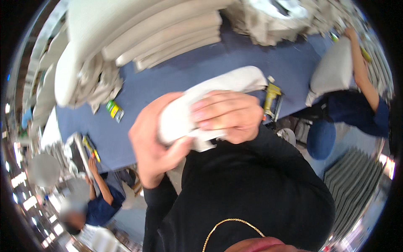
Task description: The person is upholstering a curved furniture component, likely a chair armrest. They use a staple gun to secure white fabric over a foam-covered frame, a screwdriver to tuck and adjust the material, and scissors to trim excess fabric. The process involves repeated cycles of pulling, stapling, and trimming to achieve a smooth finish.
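Both hands are gripping a cream fabric pad (218, 90) near the camera: the left hand (153, 143) is clasping underneath, the right hand (228, 115) is clenching over it, above the blue table (197, 71).

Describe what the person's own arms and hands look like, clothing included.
Both forearms wear long black sleeves reaching the wrists. The left hand and right hand are bare: no gloves, rings or watch visible. A thin gold chain lies on the black top.
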Available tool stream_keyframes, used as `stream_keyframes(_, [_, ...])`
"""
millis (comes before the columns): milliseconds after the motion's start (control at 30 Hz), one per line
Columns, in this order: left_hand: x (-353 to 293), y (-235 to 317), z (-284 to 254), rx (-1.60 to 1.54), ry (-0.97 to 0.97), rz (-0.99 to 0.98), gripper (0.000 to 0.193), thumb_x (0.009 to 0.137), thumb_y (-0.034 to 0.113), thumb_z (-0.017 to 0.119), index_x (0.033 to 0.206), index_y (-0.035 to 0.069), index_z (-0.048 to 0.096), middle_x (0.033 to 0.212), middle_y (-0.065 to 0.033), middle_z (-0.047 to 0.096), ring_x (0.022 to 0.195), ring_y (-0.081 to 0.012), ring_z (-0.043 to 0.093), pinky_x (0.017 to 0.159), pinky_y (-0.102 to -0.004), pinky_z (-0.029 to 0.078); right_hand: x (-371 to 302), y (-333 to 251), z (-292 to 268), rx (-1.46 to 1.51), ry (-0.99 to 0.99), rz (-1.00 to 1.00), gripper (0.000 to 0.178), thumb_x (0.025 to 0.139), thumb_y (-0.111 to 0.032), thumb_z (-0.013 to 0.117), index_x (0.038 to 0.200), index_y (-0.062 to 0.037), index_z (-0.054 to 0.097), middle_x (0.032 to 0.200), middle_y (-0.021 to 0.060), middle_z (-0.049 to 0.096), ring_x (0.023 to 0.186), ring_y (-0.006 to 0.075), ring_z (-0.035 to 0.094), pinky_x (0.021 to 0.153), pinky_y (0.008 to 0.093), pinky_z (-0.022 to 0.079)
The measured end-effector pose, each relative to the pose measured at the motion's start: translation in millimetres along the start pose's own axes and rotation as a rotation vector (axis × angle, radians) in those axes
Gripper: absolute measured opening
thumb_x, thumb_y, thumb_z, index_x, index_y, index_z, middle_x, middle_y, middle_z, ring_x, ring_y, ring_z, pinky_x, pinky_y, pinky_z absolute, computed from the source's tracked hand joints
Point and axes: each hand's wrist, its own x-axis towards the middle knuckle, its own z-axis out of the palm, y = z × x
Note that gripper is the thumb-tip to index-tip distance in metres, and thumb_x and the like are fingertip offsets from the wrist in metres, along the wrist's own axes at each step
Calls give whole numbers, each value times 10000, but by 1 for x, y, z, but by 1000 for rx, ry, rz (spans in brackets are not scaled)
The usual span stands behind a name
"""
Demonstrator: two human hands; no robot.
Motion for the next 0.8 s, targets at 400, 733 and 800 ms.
stream_keyframes(400, [-65, -56, -45, -34, 362, -174, 790, 884, 495, 747, 1358, -118, 589, 1292, -289, 691, 1204, -377, 696, 1082, -489, 530, -267, 162, -244, -949, 483, 1261, 262, 931, -241, 809, 1135, -76, 805, 1044, 106, 824, 955, 240, 799, 859, 362, 606])
stream_keyframes(733, [-20, 1, 12, -91, 306, -301, 973, 653, 661, 765, 1255, -98, 675, 1209, -251, 752, 1119, -358, 738, 1038, -449, 543, -303, 183, -259, -1261, -41, 1498, 355, 895, -430, 777, 934, -84, 711, 986, 148, 751, 1007, 403, 712, 850, 536, 551])
stream_keyframes(800, [8, -10, 12, -50, 119, -163, 814, 686, 571, 790, 1216, -43, 721, 1165, -200, 778, 1063, -347, 762, 1000, -432, 557, -332, 184, -275, -1027, 226, 1221, 308, 937, -358, 786, 973, -53, 768, 876, 102, 743, 791, 257, 694, 755, 415, 544])
